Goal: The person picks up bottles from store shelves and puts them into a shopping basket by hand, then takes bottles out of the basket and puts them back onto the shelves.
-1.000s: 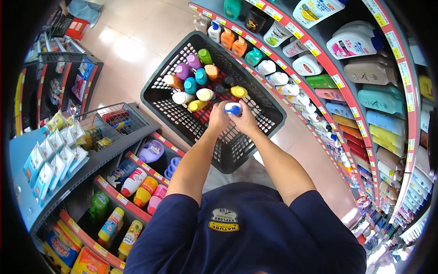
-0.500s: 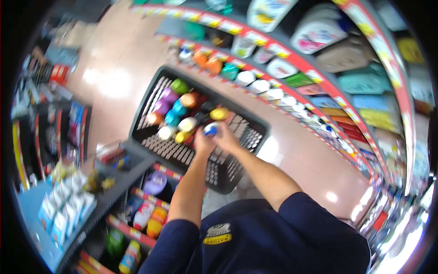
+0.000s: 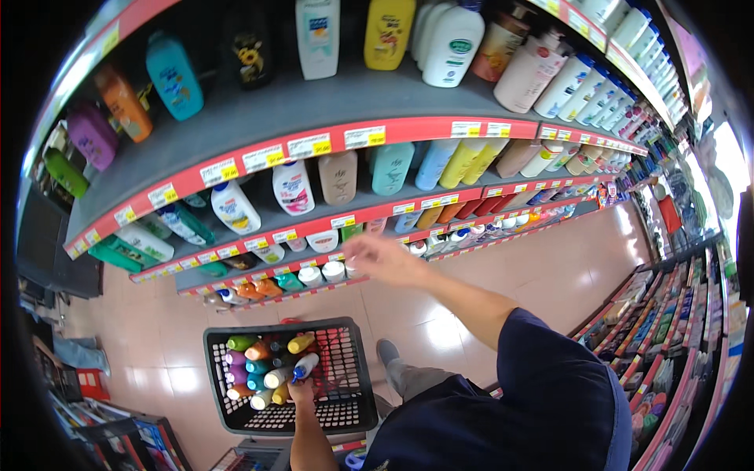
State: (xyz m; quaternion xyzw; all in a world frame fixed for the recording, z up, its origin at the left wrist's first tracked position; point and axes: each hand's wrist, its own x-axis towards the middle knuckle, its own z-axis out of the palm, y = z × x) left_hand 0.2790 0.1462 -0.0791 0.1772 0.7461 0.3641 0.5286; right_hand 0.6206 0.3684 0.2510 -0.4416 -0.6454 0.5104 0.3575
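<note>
Down in the black basket (image 3: 357, 369), my left hand (image 3: 301, 390) is closed on a white bottle with a blue cap (image 3: 307, 364). Packed beside it stand several bottles, among them a green-capped one (image 3: 242, 343), a yellow-capped one (image 3: 300, 343), purple, orange, teal and white ones. My right hand (image 3: 378, 259) is raised in front of the lower shelves, slightly blurred, its fingers stretched out and nothing seen in them. Behind it, a brown bottle (image 3: 338, 177) and a teal bottle (image 3: 392, 168) stand on the middle shelf.
A long shelf unit (image 3: 345, 106) with red price strips curves across the top. Its upper shelf bears a yellow bottle (image 3: 388, 33) and a white pump bottle (image 3: 452, 45). Another stocked rack (image 3: 667, 337) stands at right. Tiled floor (image 3: 471, 290) lies between them.
My view has swung toward the shelves, and the basket now appears lower. My right hand has left the blue-capped bottle and moved out to the shelf front; my left hand stays at the basket.
</note>
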